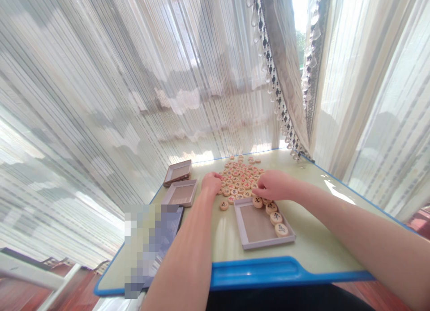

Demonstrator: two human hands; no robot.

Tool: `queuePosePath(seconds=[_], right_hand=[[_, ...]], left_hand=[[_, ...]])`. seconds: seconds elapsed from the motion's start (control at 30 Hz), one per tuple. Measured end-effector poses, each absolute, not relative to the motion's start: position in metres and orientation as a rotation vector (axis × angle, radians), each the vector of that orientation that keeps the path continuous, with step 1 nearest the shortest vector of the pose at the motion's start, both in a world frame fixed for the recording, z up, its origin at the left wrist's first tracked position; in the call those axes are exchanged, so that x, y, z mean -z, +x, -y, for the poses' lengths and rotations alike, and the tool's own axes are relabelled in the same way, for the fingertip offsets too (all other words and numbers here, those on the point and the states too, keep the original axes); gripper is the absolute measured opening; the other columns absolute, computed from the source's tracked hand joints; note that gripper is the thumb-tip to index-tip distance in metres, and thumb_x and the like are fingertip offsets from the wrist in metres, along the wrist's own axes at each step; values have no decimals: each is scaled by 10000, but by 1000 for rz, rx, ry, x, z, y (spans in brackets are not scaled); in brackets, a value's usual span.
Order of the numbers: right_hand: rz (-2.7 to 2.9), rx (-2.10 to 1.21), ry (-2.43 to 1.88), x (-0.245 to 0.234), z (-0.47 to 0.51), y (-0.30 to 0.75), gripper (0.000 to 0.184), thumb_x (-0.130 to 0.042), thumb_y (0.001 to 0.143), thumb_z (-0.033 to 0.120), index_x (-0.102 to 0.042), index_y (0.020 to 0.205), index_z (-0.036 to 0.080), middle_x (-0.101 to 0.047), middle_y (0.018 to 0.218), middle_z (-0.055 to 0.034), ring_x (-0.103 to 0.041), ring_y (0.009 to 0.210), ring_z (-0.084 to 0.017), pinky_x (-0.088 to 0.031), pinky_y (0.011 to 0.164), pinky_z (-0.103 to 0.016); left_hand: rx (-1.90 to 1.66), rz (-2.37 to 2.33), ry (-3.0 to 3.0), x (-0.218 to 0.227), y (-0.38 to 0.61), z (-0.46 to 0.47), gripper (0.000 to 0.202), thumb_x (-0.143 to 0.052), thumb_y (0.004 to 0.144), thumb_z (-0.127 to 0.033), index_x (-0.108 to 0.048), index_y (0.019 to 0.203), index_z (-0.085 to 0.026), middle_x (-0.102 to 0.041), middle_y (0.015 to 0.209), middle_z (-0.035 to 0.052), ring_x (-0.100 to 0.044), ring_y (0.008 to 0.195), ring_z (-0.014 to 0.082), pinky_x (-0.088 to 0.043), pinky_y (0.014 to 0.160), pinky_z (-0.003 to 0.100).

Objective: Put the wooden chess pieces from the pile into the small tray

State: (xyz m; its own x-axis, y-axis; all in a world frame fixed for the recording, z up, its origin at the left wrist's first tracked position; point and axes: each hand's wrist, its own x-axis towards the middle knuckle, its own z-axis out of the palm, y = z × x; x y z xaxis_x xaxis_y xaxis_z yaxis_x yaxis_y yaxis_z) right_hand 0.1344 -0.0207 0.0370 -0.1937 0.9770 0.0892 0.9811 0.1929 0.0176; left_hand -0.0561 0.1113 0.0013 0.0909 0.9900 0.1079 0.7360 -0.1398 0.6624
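A spread of round wooden xiangqi pieces (pixel 237 179) with red and black characters covers the table's middle. At the pile's left edge is my left hand (pixel 211 184), its fingers curled in against the pieces; whatever they hold is hidden. My right hand (pixel 273 185) is over the far right corner of a shallow open box (pixel 250 223), fingers closed and bent down, with what is in them out of sight. Along the right side of this box lie several black-marked pieces, one a horse piece (pixel 281 230). A single piece (pixel 224 205) lies left of the box.
Another shallow box (pixel 181 193) stands at the left, with a similar box (pixel 178 171) behind it. A dark flat object (pixel 164 235), partly pixelated, lies by my left forearm. The pale table (pixel 322 239) has a raised blue rim. Sheer curtains (pixel 188 78) hang behind it.
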Motion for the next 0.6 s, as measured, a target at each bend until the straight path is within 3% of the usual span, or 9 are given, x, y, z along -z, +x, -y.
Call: queuePosePath(seconds=[0.6], right_hand=[[2379,147,-1819,-43,27,133,450,-368,832,461,-665,659,170,-641,618,-68,-502,559,-141,-223,485,-257]], left_hand=[[-764,-1712,1976,0,-57,-113,230,-523,634,-105,-664,802,-175,-676,788,52,-617,772,191,-455,605,253]])
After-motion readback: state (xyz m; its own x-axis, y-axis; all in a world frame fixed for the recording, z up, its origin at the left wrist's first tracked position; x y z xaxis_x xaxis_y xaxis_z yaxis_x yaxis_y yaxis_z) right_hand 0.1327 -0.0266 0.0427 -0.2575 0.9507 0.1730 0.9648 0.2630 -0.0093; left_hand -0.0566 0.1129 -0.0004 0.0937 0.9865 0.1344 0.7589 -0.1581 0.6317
